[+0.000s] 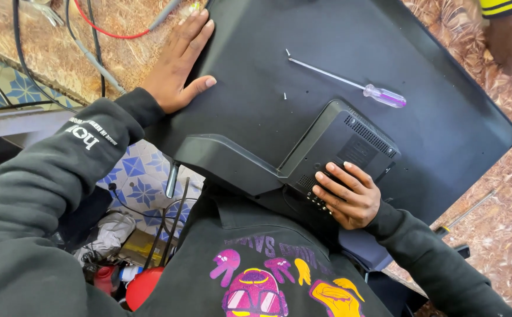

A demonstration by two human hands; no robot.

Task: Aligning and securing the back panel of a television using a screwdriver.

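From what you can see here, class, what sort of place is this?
Probably a small electronics repair workshop: a television lies face down, a screwdriver and loose screw rest on it, and cables trail nearby.

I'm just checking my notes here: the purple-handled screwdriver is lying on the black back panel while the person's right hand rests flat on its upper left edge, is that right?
Not quite: the head view shows the left hand flat on the back panel's upper left edge. The right hand grips the raised housing. The screwdriver does lie on the panel.

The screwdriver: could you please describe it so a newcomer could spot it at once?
Find the big black panel lying flat. The screwdriver lies loose on it, beyond the raised black housing that the right hand grips. Its clear purple handle and thin metal shaft are unlike the tiny loose screws nearby.
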